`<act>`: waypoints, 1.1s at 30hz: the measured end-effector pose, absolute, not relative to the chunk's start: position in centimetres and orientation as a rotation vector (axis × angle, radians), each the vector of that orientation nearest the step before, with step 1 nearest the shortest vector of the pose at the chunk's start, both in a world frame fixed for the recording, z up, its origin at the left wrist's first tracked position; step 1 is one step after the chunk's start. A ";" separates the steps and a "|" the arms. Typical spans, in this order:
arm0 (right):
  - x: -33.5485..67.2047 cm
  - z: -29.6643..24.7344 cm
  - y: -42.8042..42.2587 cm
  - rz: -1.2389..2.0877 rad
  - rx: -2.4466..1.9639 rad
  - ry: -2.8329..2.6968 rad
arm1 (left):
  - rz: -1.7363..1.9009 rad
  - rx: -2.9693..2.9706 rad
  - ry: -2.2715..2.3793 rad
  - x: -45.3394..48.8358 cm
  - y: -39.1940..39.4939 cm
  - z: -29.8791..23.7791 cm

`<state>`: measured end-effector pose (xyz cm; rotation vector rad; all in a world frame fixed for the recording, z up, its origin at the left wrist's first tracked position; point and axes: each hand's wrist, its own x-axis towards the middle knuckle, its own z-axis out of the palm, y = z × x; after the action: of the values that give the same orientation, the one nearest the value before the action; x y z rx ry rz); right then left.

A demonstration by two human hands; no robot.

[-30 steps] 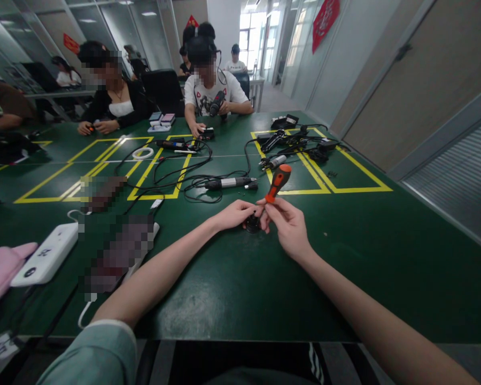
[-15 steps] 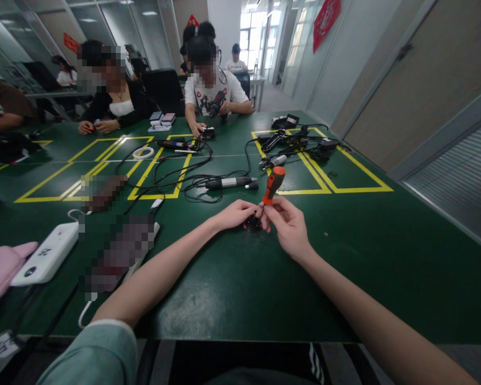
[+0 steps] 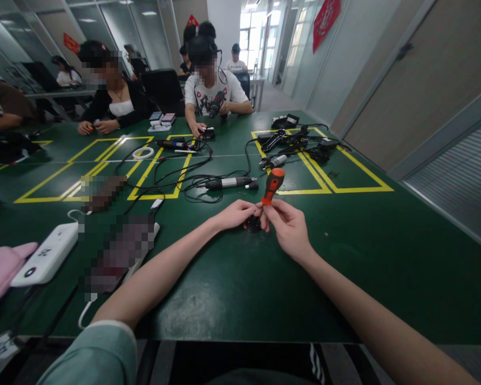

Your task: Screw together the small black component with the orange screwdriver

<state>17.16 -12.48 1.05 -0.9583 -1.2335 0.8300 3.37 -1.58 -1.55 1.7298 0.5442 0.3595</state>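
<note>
A screwdriver (image 3: 273,184) with an orange and dark grey handle stands nearly upright, its top tilted a little to the right. The fingers of my right hand (image 3: 291,227) are closed around it just below the handle. Its lower end points down at a small round black part (image 3: 253,223) on the table. My left hand (image 3: 236,215) is closed on that black part from the left side. Fingers of both hands hide much of the part and the screwdriver's tip.
On the green table (image 3: 385,256), a silver and black pen-shaped power tool (image 3: 229,183) with its cable lies beyond my hands. Tangled black cables (image 3: 320,149) sit at the right rear. To the left are a white power bank (image 3: 48,254) and a blurred phone (image 3: 122,251). Across the table, a person (image 3: 212,91) holds a drill.
The screwdriver's handle has tipped very slightly to the left and down. Both hands stay in nearly the same place, still closed on the screwdriver and the black part.
</note>
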 end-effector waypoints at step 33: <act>17.5 0.8 -12.3 0.788 -0.966 -1.168 | 0.353 1.743 0.556 3.4 -1.9 -1.0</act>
<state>17.49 -12.34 0.76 -0.9661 -1.1684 0.7878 3.37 -1.90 -1.01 1.7426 0.5556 0.3528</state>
